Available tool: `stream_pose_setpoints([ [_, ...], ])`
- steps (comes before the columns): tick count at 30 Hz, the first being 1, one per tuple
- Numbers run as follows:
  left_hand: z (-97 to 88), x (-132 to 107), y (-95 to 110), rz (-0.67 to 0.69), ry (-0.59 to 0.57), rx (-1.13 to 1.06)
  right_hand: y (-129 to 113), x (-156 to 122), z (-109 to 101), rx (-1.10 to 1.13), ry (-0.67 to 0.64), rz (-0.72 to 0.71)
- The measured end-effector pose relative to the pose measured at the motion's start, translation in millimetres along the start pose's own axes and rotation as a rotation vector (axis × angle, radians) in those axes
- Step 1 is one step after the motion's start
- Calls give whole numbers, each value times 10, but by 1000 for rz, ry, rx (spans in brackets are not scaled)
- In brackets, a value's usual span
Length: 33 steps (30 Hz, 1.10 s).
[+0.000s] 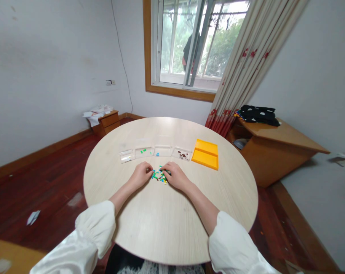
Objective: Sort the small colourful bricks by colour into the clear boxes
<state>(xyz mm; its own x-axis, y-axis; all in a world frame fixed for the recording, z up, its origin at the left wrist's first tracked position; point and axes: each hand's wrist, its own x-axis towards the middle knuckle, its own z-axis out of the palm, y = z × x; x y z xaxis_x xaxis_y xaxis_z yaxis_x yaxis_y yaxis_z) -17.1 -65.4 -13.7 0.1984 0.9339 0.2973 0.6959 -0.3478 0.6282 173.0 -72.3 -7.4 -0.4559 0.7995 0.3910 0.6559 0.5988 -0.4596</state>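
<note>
On a round, pale wood-grain table (161, 220), centre-frame, my left hand (141, 174) and right hand (176, 176) curled fingers at tiny multicoloured pieces (163, 179), grip unclear.

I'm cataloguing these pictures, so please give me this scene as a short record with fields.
Pile: small pieces, including green, blue and yellow
Left hand: at the pile's left side; grip unclear
Right hand: at the pile's right side; grip unclear
Leftmost clear box: pale pieces
Second box: green pieces
Third box: blue, near its left end
Fourth box: dark brown pieces
Yellow tray: right of the boxes, two compartments
Surface: round pale table
</note>
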Motion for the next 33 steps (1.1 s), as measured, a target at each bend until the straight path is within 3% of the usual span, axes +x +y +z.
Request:
stream_pose_setpoints([
  [12,-7,-28,16,-106,72,-184,33,3,25,-16,5,1],
  [22,21,16,-65,-73,183,-294,44,9,37,-23,58,26],
  [33,30,30,-98,-162,215,-431,-7,0,13,-52,-48,70],
])
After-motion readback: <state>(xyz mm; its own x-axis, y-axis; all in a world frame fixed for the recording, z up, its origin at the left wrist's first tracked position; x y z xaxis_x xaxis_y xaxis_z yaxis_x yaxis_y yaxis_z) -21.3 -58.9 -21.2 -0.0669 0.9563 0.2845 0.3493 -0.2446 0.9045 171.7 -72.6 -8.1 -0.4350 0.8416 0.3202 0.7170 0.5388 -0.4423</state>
